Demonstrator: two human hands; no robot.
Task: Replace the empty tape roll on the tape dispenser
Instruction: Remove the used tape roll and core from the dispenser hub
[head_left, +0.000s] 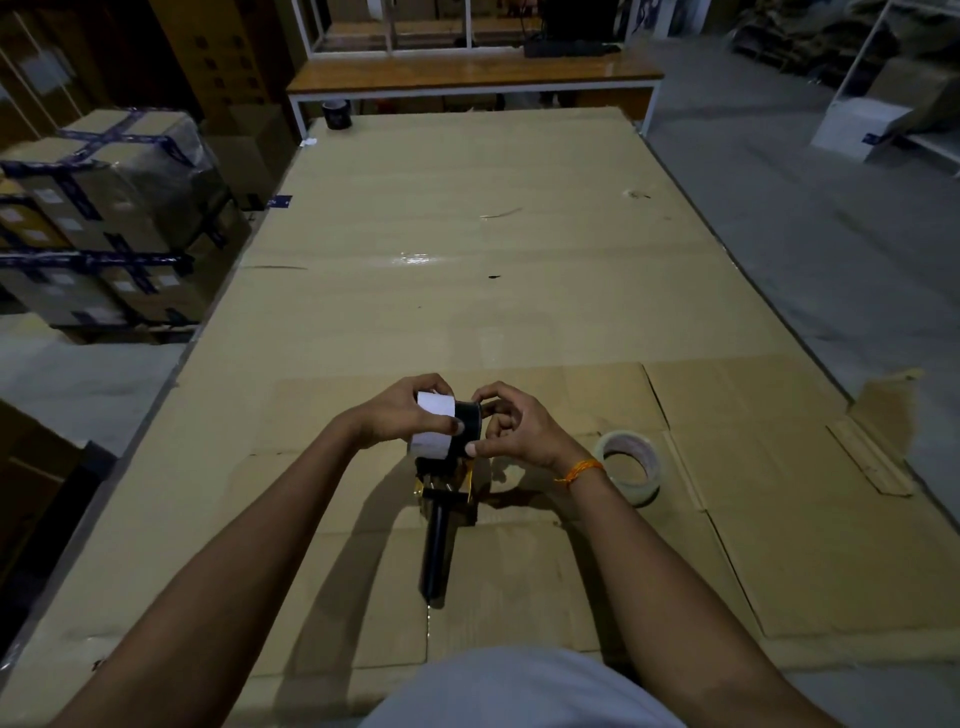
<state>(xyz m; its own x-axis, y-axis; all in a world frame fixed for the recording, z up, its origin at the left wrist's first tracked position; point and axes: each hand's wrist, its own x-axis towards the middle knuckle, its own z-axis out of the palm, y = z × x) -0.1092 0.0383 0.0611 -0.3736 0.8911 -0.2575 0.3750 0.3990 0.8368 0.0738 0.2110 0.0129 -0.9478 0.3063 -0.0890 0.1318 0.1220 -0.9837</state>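
Note:
A black tape dispenser (437, 545) rests on the cardboard-covered table, its round handle pointing toward me. My left hand (402, 413) grips a white empty roll core (432, 431) at the dispenser's head. The core sits half off the black spool hub (470, 431). My right hand (511, 428) pinches that hub from the right side. A full roll of clear tape (628, 465) lies flat on the cardboard just right of my right wrist.
Flattened cardboard sheets (467, 291) cover the long table. A dark tape roll (336, 114) stands at the far left corner. Stacked taped cartons (98, 218) sit on the floor to the left. A wooden bench (467, 78) stands beyond the table.

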